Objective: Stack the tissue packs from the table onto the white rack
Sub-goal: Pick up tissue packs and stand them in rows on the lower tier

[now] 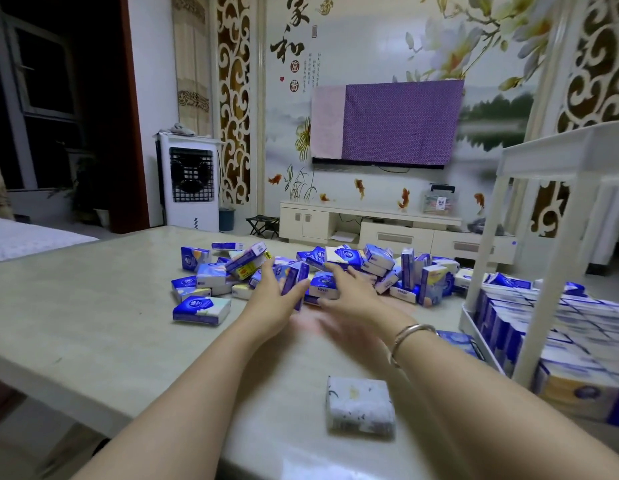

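The tissue packs (335, 271) lie in a loose heap across the far middle of the table (93, 306), blue and white, some flat, some on edge. Both hands reach into the near edge of the heap. The left hand (271, 299) has its fingers straight, and its grip lies apart against the side of a dark blue pack (294, 280) that stands on edge. The right hand (349, 294) lies flat with fingers spread over the packs, grip apart, touching a white and blue pack (323, 285) just beside the dark one. A bracelet (405, 339) circles the right wrist.

One pack (201, 309) lies alone, left of the hands and apart from the heap. A pale pack (360, 407) with a faint print sits near the table's front edge, between the forearms.

On the right stands the white rack (557, 216), resting on the table. Its lower tray (474, 327) holds rows of packs (543, 327) set on edge, close together; they are blurred.

Behind the table are a covered screen (387, 123) on the wall, a low cabinet (370, 226) and a white cooler (190, 183).
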Demonstrator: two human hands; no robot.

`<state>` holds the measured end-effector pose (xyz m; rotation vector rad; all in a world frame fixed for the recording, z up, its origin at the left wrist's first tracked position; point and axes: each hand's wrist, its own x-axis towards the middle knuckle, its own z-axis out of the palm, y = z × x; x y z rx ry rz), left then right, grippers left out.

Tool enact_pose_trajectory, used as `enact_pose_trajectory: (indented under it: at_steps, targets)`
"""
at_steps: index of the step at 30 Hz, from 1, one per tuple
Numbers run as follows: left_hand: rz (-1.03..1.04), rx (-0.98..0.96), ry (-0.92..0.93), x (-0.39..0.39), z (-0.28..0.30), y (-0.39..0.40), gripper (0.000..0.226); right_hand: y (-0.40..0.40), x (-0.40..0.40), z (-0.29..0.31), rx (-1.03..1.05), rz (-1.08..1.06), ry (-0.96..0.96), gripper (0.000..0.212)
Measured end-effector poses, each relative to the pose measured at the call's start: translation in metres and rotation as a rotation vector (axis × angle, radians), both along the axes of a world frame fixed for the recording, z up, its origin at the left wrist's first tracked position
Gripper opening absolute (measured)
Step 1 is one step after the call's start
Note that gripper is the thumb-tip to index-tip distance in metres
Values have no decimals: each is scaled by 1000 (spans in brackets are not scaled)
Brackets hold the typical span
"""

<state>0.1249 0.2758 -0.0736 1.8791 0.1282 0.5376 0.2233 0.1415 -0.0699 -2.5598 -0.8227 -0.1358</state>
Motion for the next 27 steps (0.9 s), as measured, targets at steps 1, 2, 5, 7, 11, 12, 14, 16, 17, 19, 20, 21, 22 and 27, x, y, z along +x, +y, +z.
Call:
enact_pose_trajectory:
  at_steps: [1,2,5,7,11,12,14,16,17,19,20,21,22,27]
  targets:
    - [3,9,-3,-1,1,0,76,2,-2,-2,-80,6,-87,68]
    - [3,15,-5,-2,1,2,74,5,-4,-6,-141,1,-195,61]
    - [-21,-10,8,-7,3,5,60,3,-10,-9,-135,-42,-422,33]
    - [-26,-19,33,-10,4,6,49,-3,-19,-4,30,-53,-326,23]
    - [-128,-35,-8,-25,15,-22,37,-33,-46,14,397,-88,-74,19]
    - [-160,-10,-34,-29,17,-32,37,-44,-56,20,483,-77,10,19]
    - [-225,73,-105,-35,20,-55,39,-68,-81,34,631,-44,194,19]
    - [-281,150,-175,-43,21,-81,43,-97,-107,50,731,-32,378,24]
    - [-296,193,-203,-49,22,-95,44,-112,-120,57,753,-31,442,27]
    - [-315,283,-258,-63,24,-122,46,-142,-147,67,758,-20,485,32]
    - [-328,325,-289,-71,26,-134,47,-156,-159,71,755,-19,482,32]
    - [-351,351,-312,-79,27,-144,47,-170,-171,74,753,-23,476,30]
    - [-377,376,-336,-88,29,-155,47,-183,-181,76,755,-24,475,26]
    - [-363,611,-413,-116,51,-202,49,-242,-203,94,760,-50,446,17]
